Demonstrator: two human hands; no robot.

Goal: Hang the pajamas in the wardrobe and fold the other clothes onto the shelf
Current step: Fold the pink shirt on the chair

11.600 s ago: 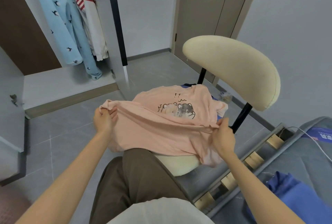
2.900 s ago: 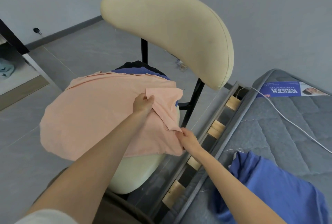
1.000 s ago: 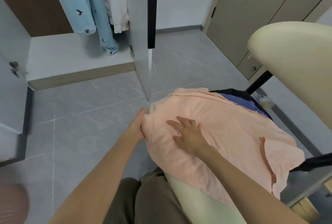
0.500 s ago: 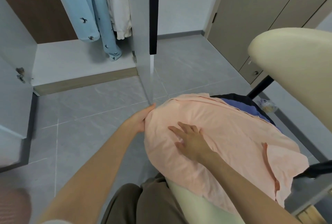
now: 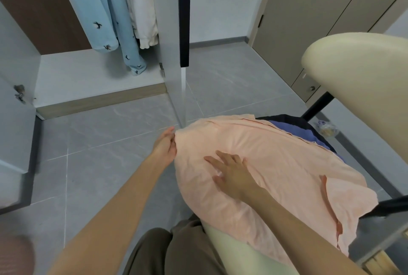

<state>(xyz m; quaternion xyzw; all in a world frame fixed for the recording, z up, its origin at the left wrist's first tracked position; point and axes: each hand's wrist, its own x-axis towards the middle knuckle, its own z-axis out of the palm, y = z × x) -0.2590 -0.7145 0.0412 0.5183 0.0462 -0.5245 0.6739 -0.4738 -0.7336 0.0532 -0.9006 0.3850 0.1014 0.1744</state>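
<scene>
Lying spread over the cream chair seat (image 5: pixel 240 255), the pink shirt (image 5: pixel 287 164) occupies the middle and right of the head view, with a rounded fold along its left margin. The left hand (image 5: pixel 164 145) meets that margin and closes on the fold, holding the shirt's edge; its fingertips are hidden by the cloth. The right hand (image 5: pixel 231 172) rests flat on the shirt just to the right of the left hand, palm down, fingers straight and fanned apart. It presses the fabric against the seat and grasps nothing. Both hands thus touch the shirt at its near-left part, while the rest of the garment extends away to the right. There a loose flap with a darker seam hangs over the seat's rim. Past the shirt's far edge show a blue garment (image 5: pixel 309 136) and, beyond it, a dark garment (image 5: pixel 284 118), both on the same seat. The chair's cream backrest (image 5: pixel 357 71) rises at the right. At upper left stands the open wardrobe (image 5: pixel 165 20), in which the light-blue patterned pajamas (image 5: pixel 112 16) hang beside a white garment (image 5: pixel 143 9), above the wardrobe's pale bottom shelf (image 5: pixel 88 76). Grey floor tiles (image 5: pixel 99 153) separate wardrobe and chair. The person's brown-trousered leg (image 5: pixel 176 252) appears at the lower margin.
</scene>
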